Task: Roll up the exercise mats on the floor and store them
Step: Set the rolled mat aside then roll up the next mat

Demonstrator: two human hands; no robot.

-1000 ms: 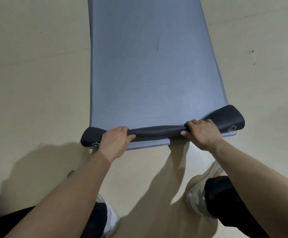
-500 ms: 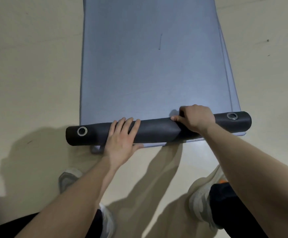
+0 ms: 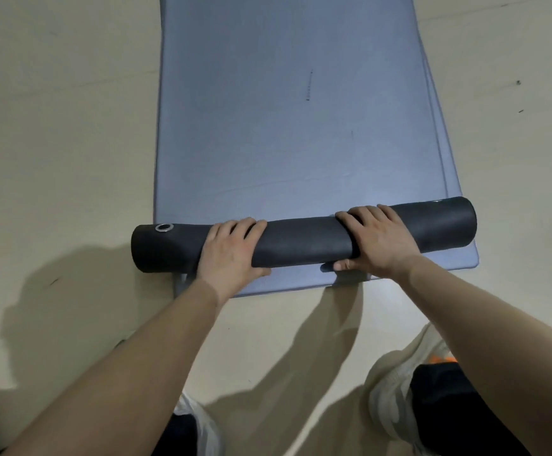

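Both hands are clamped on the roll (image 3: 301, 240), the black underside of a grey-blue mat (image 3: 284, 126) turned up into a tube that lies crosswise under the palms. The left hand (image 3: 232, 251) sits left of the tube's middle, its 4 fingers curled over the top and its thumb tucked against the near side. The right hand (image 3: 380, 241) sits right of the middle, apart from the left, with its fingers draped over the top and its thumb hooked beneath the near edge. Beyond the fingertips of both hands, the unrolled part of the mat stretches flat away from the person. A lower mat (image 3: 416, 268) of the same colour lies beneath it, showing as a strip under the wrists and as a second edge running away past the right hand. Outside the left hand, the tube's end carries 1 metal eyelet (image 3: 164, 228) facing up; outside the right hand, a second eyelet (image 3: 437, 201) barely peeks over the far side. The pale floor (image 3: 54, 126) spreads to either side of the hands. Below the right forearm stands a light shoe (image 3: 396, 399); another shoe (image 3: 199, 419) shows beside the left forearm.
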